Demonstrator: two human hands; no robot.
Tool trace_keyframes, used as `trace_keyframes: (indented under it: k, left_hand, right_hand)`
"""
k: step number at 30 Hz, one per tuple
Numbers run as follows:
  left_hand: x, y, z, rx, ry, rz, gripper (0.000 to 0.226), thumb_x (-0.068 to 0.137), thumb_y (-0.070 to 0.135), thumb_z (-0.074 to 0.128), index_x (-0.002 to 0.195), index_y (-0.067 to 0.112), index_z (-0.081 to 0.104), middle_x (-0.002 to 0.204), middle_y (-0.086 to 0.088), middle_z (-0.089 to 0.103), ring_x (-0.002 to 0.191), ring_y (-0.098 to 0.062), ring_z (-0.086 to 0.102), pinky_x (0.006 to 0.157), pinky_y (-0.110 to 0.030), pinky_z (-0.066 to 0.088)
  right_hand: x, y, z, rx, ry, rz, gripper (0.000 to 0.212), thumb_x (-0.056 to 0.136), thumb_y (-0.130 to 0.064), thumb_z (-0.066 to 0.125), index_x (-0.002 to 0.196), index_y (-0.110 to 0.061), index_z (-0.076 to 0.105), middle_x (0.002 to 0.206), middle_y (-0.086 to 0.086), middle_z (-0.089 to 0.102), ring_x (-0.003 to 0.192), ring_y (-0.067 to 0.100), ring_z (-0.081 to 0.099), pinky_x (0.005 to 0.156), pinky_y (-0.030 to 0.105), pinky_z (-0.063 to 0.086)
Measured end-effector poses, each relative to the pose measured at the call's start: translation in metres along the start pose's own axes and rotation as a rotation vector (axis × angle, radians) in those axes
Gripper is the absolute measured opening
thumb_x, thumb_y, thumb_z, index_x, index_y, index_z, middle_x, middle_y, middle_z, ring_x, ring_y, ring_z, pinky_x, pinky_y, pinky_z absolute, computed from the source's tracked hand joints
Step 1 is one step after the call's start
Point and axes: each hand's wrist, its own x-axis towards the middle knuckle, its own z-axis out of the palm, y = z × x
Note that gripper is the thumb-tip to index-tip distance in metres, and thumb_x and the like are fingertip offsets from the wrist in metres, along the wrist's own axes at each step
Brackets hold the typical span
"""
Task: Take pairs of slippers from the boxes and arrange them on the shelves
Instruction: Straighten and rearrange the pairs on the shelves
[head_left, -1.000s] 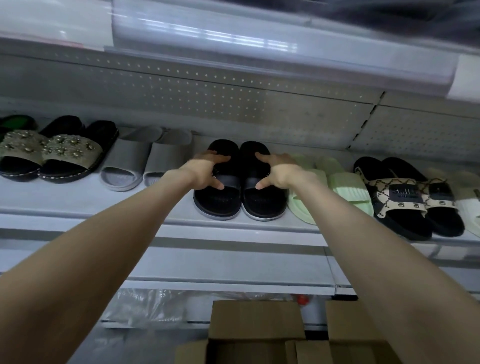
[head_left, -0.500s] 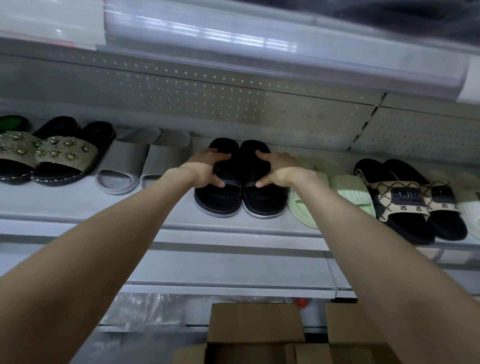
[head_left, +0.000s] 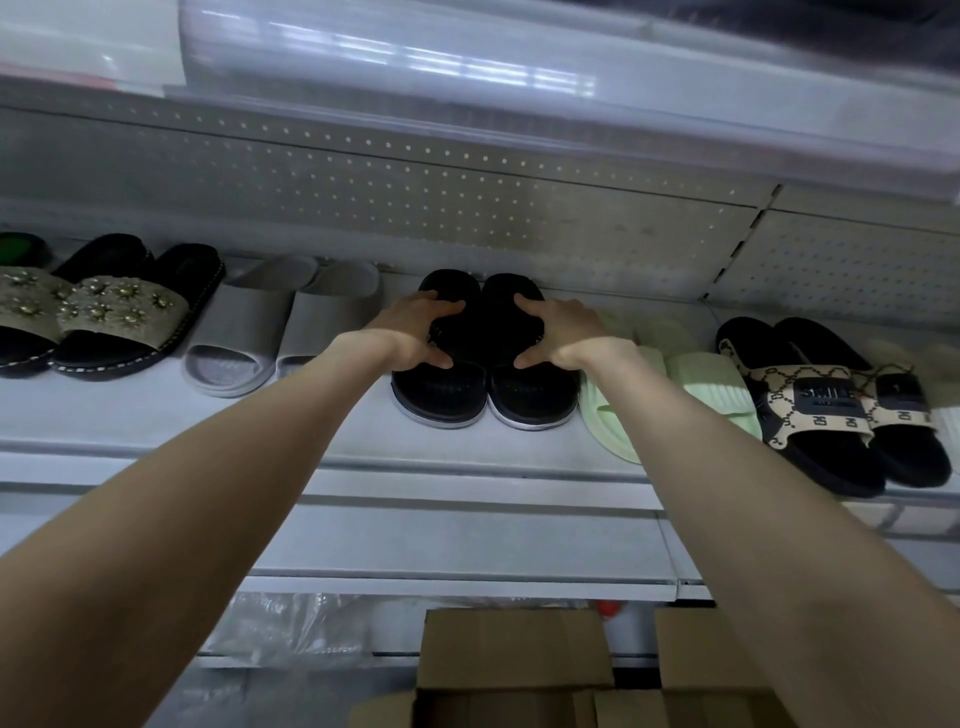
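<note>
A pair of black slippers stands side by side in the middle of the grey shelf (head_left: 363, 447), toes toward the pegboard back. My left hand (head_left: 415, 332) grips the strap of the left black slipper (head_left: 441, 395), thumb on the near side and fingers over the top. My right hand (head_left: 561, 332) grips the strap of the right black slipper (head_left: 535, 400) the same way. Both slippers rest flat on the shelf.
Grey slippers (head_left: 249, 332) and studded black slippers (head_left: 104, 317) stand to the left. Pale green slippers (head_left: 696, 384) and patterned black slippers (head_left: 841, 410) stand to the right. Open cardboard boxes (head_left: 514, 660) sit below, with clear plastic (head_left: 291, 623) beside them. Another shelf overhangs above.
Both hands stay on the black pair, which has slid slightly deeper onto the shelf.
</note>
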Motion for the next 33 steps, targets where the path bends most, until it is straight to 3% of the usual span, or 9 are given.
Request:
trace_keyframes:
  k: [25,33]
  left_hand:
    - [0.015,-0.009,0.001,-0.015,-0.004,0.033,0.083,0.078,0.023,0.074,0.146,0.026,0.026,0.156,-0.01,0.014,0.144,-0.023,0.014,0.115,-0.033,0.015]
    - [0.002,-0.01,0.007,-0.111,0.015,0.011,0.082,0.08,0.022,0.071,0.146,0.031,0.024,0.158,-0.005,0.003,0.145,-0.022,0.01,0.118,-0.031,0.015]
  right_hand:
    - [0.007,0.0,-0.001,-0.017,0.007,-0.006,0.092,0.081,-0.034,0.072,0.151,-0.03,0.014,0.148,0.011,0.039,0.131,0.03,0.042,0.1,0.033,0.037]
    - [0.0,0.004,-0.007,0.154,-0.026,-0.028,0.096,0.077,-0.025,0.077,0.151,-0.023,0.016,0.156,0.007,0.024,0.141,0.025,0.027,0.109,0.028,0.026]
